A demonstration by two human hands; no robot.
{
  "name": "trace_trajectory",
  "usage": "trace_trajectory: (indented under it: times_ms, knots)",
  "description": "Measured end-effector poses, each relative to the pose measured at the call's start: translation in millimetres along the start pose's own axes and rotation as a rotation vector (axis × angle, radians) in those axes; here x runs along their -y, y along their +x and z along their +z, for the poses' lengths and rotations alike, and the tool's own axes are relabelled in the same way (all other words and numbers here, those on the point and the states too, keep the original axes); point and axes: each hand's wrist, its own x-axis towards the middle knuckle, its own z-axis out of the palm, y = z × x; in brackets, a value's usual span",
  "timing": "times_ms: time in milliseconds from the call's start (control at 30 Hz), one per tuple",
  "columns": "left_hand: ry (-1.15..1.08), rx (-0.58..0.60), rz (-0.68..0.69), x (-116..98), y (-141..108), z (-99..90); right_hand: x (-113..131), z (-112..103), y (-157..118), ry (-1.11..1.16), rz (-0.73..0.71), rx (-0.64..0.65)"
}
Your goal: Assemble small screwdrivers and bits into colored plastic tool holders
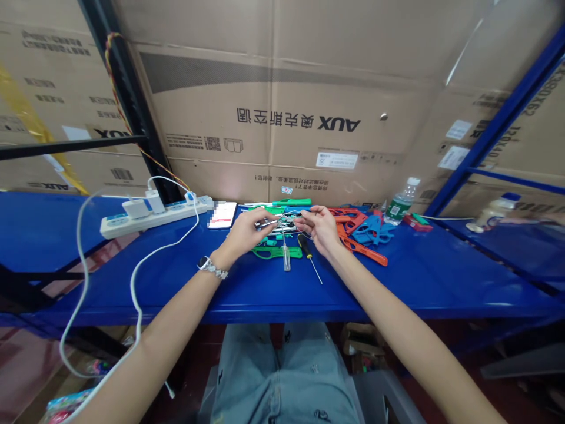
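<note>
My left hand (248, 228), with a watch at its wrist, is closed in a pinch on a thin dark rod-like piece (266, 224). Opposite it, the fingers of my right hand (325, 228) are pressed together on something small and dark, too fine to name. Below and between the hands lie a clear-handled screwdriver (286, 259) and a black-and-yellow screwdriver (305, 246). A green flat plastic part (276, 253) is beside them. Several orange plastic parts (364, 250) and blue plastic parts (374, 231) are piled right of my right hand.
A white power strip (132, 225) with plugged chargers and a loose white cable (135, 277) occupies the left side. Behind my left hand lies a phone (223, 214). A water bottle (401, 203) stands at the back right. Large cardboard (286, 76) walls the blue table's (419, 282) rear.
</note>
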Motion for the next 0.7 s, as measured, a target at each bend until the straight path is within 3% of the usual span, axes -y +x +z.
trace_trajectory:
  times_ms: [400, 700]
  knots:
    - [-0.01, 0.013, 0.015, 0.0, -1.9, 6.6, -7.1, 5.5, -6.7, -0.038, -0.073, 0.044]
    - [0.047, 0.02, 0.02, -3.9, -2.6, 7.7, -17.8, 13.0, -13.6, -0.255, -0.207, 0.078]
